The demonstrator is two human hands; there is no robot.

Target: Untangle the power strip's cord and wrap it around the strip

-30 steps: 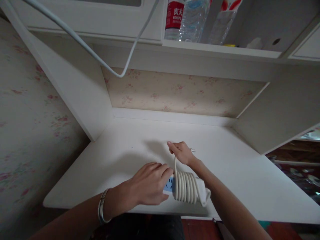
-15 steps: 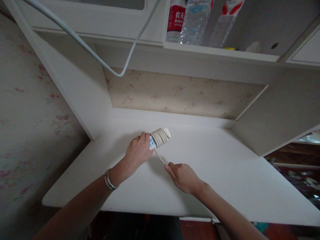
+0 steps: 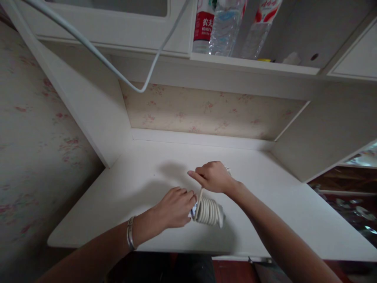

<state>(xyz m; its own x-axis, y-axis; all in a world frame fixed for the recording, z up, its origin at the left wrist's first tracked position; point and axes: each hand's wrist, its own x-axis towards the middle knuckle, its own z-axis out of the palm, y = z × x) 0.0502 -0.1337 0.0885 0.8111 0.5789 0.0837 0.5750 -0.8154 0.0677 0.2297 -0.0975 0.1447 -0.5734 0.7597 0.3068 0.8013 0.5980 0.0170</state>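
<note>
My left hand is closed around one end of a white power strip, whose socket face shows just past the fingers. Several turns of cream-coloured cord wrap around the strip side by side. A taut length of the same cord rises from the strip to my right hand, which is closed on it above the coil. Behind my right hand a small whitish piece peeks out, too hidden to name. A silver bracelet circles my left wrist.
Under everything lies a white desk top. Bottles stand on an open shelf above. A grey-white cable hangs down at upper left. Side panels bound the desk at left and right.
The power strip has come nearer and slightly right in my left hand. My right hand has swung from below the strip to above it, carrying the cord around.
</note>
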